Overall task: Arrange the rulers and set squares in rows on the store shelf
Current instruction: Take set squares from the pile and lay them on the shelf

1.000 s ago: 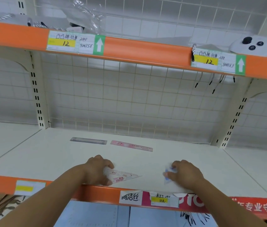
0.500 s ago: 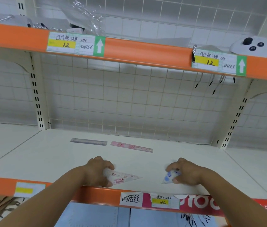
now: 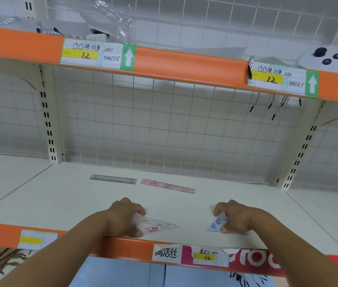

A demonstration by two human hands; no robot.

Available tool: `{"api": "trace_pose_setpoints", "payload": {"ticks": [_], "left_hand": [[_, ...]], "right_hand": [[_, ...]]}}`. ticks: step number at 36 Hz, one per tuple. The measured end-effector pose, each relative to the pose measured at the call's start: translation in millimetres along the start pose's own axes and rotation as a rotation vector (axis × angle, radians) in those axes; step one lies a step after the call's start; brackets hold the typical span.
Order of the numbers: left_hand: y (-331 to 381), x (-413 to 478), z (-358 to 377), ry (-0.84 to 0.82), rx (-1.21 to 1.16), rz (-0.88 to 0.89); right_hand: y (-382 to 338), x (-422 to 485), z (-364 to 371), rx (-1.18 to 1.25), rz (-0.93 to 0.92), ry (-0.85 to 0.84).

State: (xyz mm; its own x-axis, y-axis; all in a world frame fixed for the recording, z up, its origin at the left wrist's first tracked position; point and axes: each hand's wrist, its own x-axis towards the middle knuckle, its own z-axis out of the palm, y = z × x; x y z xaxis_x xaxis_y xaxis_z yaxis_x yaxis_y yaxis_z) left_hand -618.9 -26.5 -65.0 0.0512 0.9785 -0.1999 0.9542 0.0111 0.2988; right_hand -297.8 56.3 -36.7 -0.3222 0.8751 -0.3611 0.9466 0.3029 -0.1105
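Head view, near to far. Both forearms are cut off by the bottom edge. Orange rail (image 3: 122,245) along the shelf (image 3: 60,204) front carries a tag (image 3: 205,256), its small writing hard to read. Left hand (image 3: 122,218) is curled over the left end of the pink set square (image 3: 157,224), which lies flat just behind the rail; that end is hidden, the long axis runs left-right and the sharp tip points right. Right hand (image 3: 240,219) pinches the blue set square (image 3: 215,223); fingers cover its right part, and the one visible corner points left and toward the rail. The squares lie apart. Print on both is too small to make out. Further back, grey ruler (image 3: 113,179) and pink ruler (image 3: 168,185) lie flat, end to end with a small gap, long axes left-right; the pink one slants slightly. Wire mesh (image 3: 164,125) stands behind. A white controller (image 3: 329,59) on the upper shelf is partly cut off.
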Motion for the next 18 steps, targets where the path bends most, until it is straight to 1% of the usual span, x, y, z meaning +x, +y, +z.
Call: {"api": "trace_pose_setpoints", "payload": {"ticks": [12,18], "left_hand": [[-0.8,0.0,0.2,-0.002,0.006,0.006],[1.4,-1.3,0.0,0.008,0.014,0.012]], "right_hand": [[-0.9,-2.2,-2.3,-0.028,-0.011,-0.012],[-0.1,-4.4,-0.3,-0.008,0.048,0.02]]}}
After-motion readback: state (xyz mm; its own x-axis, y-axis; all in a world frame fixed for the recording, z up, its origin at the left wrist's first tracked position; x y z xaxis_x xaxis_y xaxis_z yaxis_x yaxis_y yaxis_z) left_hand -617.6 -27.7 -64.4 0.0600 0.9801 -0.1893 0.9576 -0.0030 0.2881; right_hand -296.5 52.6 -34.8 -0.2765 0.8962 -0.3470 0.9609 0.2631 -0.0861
